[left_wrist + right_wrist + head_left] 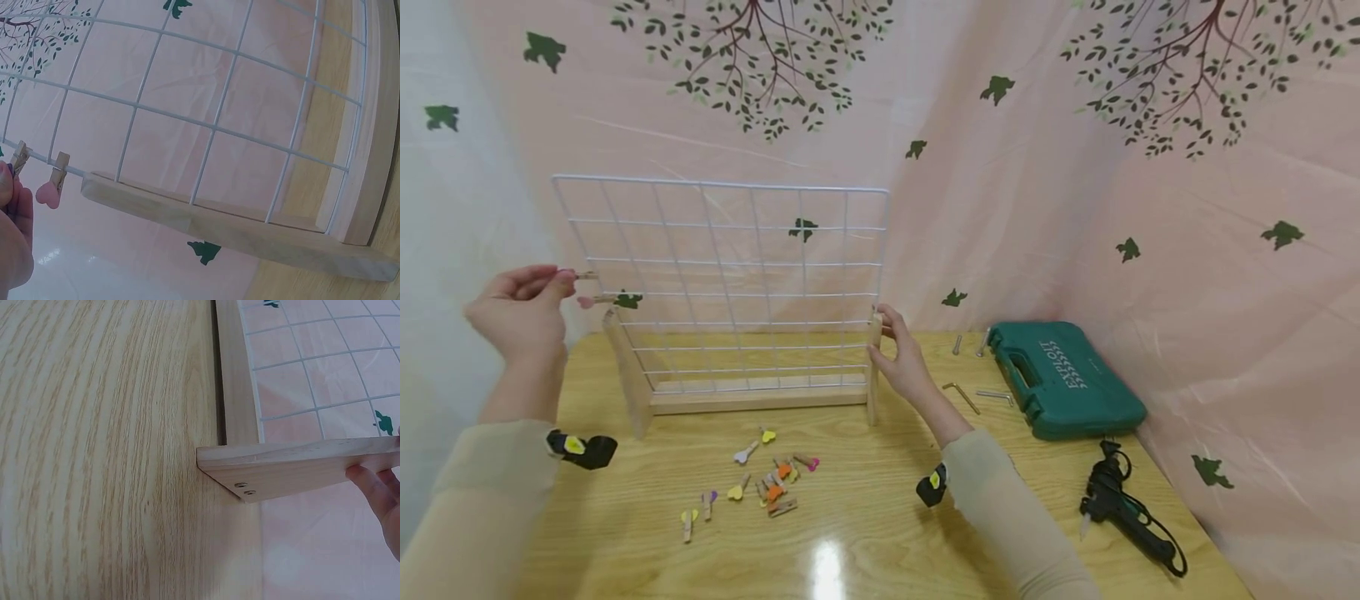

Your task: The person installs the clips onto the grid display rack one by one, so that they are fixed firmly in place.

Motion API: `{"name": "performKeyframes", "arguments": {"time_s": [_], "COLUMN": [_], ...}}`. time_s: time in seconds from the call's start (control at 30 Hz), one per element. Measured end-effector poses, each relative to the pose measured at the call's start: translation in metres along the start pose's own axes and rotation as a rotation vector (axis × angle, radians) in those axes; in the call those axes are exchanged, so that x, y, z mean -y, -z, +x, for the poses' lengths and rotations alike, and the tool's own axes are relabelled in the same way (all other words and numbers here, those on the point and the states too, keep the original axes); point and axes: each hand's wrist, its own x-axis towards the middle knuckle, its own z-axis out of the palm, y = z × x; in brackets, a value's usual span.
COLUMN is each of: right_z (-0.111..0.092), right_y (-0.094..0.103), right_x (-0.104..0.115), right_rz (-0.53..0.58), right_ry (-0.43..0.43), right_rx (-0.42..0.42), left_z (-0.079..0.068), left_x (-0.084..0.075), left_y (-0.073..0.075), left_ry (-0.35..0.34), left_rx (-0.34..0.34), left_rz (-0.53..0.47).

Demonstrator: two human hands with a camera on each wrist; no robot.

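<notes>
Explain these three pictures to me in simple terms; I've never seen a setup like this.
There's no machine here, just a person's bare left hand and right hand. The widest picture comes from a camera on the head, looking forward and down; the other two come from the wrist cameras, one per arm.

On the wooden table stands a white wire grid in a wooden frame. The left fingers pinch a small clothespin at the grid's edge, beside a pink-heart clothespin. The right hand holds the frame's right upright.

Loose clothespins lie in front; to the right are L-shaped keys, bolts, a green case and a black tool.
</notes>
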Motion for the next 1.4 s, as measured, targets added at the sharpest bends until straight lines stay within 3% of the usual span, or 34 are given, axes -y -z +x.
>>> {"name": "performKeyframes", "arguments": {"time_s": [0.13, 0.3, 0.4, 0.5, 0.6, 0.67, 0.8, 0.9, 0.97, 1.03, 1.1, 1.3, 1.4], "right_z": [0.000, -0.001, -0.001, -0.001, -0.001, -0.001, -0.002, -0.002, -0.001, 0.000, 0.001, 0.000, 0.000], "right_y": [0.000, 0.000, 0.001, 0.000, 0.000, 0.000, 0.001, 0.001, 0.002, 0.002, 0.001, 0.001, 0.001], "right_x": [-0.001, -0.001, -0.001, -0.001, 0.000, 0.000, 0.000, 0.001, 0.000, -0.001, -0.001, -0.002, -0.002], "right_rz": [-0.003, -0.012, -0.006, -0.007, -0.018, -0.019, -0.017, -0.018, -0.024, -0.023, -0.020, -0.014, -0.020], "right_ry": [0.002, -0.002, 0.003, 0.009, 0.012, 0.013, 0.008, 0.006, 0.006, 0.007, 0.003, 0.002, 0.020], "right_rx": [0.001, 0.001, 0.001, -0.002, -0.005, -0.003, 0.000, -0.001, -0.004, -0.004, 0.002, 0.006, -0.008], "left_z": [-0.003, -0.008, -0.012, -0.021, -0.035, -0.047, -0.069, -0.085, -0.095, -0.103, -0.111, -0.134, -0.143], "left_x": [0.006, 0.007, 0.004, -0.001, -0.002, 0.000, 0.013, 0.027, 0.038, 0.049, 0.061, 0.084, 0.094], "left_y": [-0.004, -0.001, 0.004, 0.012, 0.021, 0.029, 0.046, 0.058, 0.064, 0.070, 0.077, 0.097, 0.104], "left_ry": [0.013, -0.015, -0.063, -0.094, -0.123, -0.147, -0.293, -0.389, -0.404, -0.390, -0.356, -0.191, -0.115], "left_rx": [0.037, 0.071, 0.066, 0.041, 0.070, 0.146, 0.380, 0.589, 0.717, 0.847, 0.935, 1.066, 1.172], "left_rz": [-0.085, -0.050, 0.123, 0.393, 0.629, 0.788, 1.058, 1.178, 1.225, 1.256, 1.295, 1.424, 1.379]}}
